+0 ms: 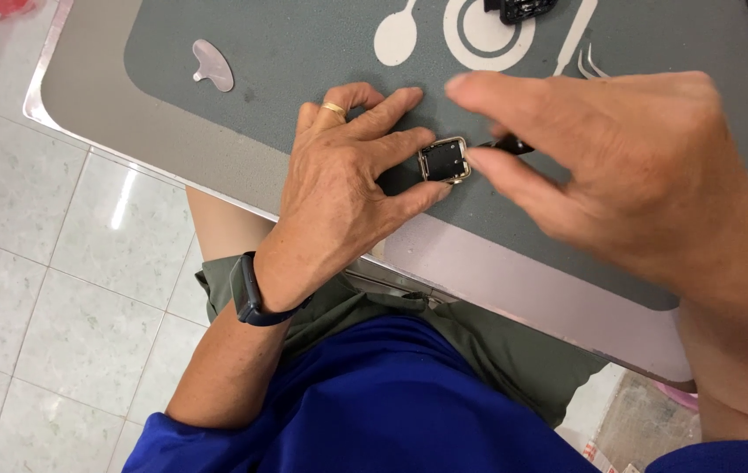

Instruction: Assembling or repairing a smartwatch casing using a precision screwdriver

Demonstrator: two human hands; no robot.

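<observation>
- The left hand [343,188] lies flat on the grey work mat [304,61], its fingers spread and pinning a small square watch case [444,159] against the mat; the index and middle fingertips touch the case's near edges.
- The case has a silvery metal frame and a dark inside, which suggests it lies open or face down; the view is too small to tell which.
- The right hand [628,166] hovers just beside the case on its far side, fingers narrowed around a thin black tool [507,144] whose tip points at the case's edge. The hand is blurred, so the exact grip is unclear.
- Judged from this, work on the case is under way: it is steadied and the tool is at its rim, but nothing visible has come out or gone in.
- Beyond the left hand's fingertips lies a pale teardrop-shaped pick [213,65]; beyond the right hand, at the mat's far edge, sits a black part [521,8], cut off by the frame.
- The mat carries white printed shapes and covers a pale tabletop [85,96] with a metal edge.
- Below is a light tiled floor [32,289]; the person sits in a blue top with olive trousers and wears a dark wristband [249,291].
</observation>
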